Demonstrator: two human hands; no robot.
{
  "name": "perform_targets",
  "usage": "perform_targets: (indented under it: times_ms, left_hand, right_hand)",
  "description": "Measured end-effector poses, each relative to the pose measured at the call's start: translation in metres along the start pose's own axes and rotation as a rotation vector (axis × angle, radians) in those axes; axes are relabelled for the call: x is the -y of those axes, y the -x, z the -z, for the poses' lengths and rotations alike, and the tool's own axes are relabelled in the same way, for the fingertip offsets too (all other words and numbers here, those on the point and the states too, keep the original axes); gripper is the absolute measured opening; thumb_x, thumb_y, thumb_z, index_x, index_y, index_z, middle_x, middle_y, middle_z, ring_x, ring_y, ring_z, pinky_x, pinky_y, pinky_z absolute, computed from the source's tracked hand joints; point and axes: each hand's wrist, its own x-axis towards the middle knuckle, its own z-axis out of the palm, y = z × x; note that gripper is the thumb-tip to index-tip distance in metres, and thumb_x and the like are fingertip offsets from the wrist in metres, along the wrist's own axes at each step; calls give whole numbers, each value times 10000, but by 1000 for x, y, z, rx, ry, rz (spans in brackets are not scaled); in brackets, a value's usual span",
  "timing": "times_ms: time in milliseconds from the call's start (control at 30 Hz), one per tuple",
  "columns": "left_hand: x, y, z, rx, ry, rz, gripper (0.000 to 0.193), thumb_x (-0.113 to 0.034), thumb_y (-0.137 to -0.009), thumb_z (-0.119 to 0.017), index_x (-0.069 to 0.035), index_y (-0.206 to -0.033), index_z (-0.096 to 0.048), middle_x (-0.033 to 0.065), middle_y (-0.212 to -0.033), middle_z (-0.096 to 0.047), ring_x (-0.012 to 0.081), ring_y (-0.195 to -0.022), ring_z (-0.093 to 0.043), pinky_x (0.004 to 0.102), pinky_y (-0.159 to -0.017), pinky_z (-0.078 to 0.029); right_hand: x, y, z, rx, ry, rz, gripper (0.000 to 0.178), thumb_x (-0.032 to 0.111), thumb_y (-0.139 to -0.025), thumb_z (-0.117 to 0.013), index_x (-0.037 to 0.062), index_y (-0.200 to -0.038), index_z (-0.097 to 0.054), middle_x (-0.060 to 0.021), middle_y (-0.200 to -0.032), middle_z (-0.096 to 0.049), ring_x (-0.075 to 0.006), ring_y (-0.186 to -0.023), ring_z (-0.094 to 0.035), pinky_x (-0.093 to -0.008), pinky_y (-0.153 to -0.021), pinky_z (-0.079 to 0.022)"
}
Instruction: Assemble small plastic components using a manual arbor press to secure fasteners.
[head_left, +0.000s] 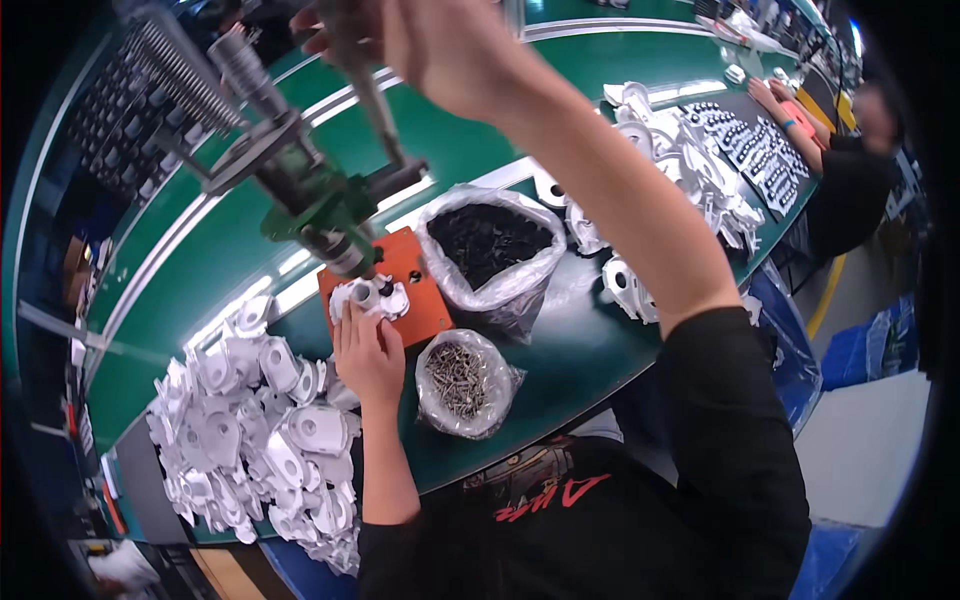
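My left hand (pixel 370 355) steadies a white plastic part (pixel 364 293) on an orange base plate (pixel 425 312), its fingers against the part's near side. Over that part stands a green hand press (pixel 315 205), its ram right above or touching it; I cannot tell which. My right hand (pixel 430 50), raised at the top, is wrapped round the press lever (pixel 375 105); some fingers are hidden behind it. Beside the plate, an open bag of small black parts (pixel 485 240) sits farther away, and a bag of metal screws (pixel 460 380) sits nearer me.
A heap of white plastic parts (pixel 265 430) covers the table's left side. More white parts (pixel 665 150) lie at the right, near a dark tray with rows of small pieces (pixel 750 150). A co-worker (pixel 850 170) sits at the far right. Coil springs (pixel 185 70) rise at the upper left.
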Motion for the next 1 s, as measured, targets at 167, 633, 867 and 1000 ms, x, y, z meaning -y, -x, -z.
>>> perform_targets:
  times_ms: [167, 633, 867, 1000]
  left_hand:
    - [1, 3, -4, 58, -28, -4, 178, -94, -829, -575, -3, -981, -592, 227, -1176, -590, 405, -1085, -560, 479, -962, -422]
    - [-1, 4, 10, 180, -27, 71, 128, -28, -835, -534, 14, -950, -573, 242, -1205, -579, 467, -1123, -530, 546, -976, -392]
    - [-1, 6, 7, 200, -40, 97, 128, -41, -864, -506, 15, -968, -555, 250, -1204, -575, 484, -1121, -522, 563, -962, -383]
    - [-1, 8, 7, 194, -63, 96, 130, -44, -867, -511, 17, -967, -567, 245, -1213, -575, 481, -1138, -515, 558, -979, -380]
  right_hand:
    - [-62, -3, 53, -193, 195, -542, 503, 444, -937, -489, 13, -1189, -546, -130, -1073, -618, -227, -975, -602, -388, -903, -456]
    - [33, 112, 450, 260, 2286, -1244, 587, 130, -804, -524, 243, -1371, -425, -128, -1451, -376, -389, -1218, -484, -530, -972, -411]
    - [-4, 149, 517, 183, 1951, -1442, 630, -6, -757, -511, 76, -1371, -398, -236, -1244, -550, -389, -1109, -556, -402, -915, -471]
    - [-5, 150, 520, 249, 1948, -1316, 331, 22, -747, -535, -10, -1066, -617, -237, -1053, -638, -391, -980, -613, -423, -840, -502]
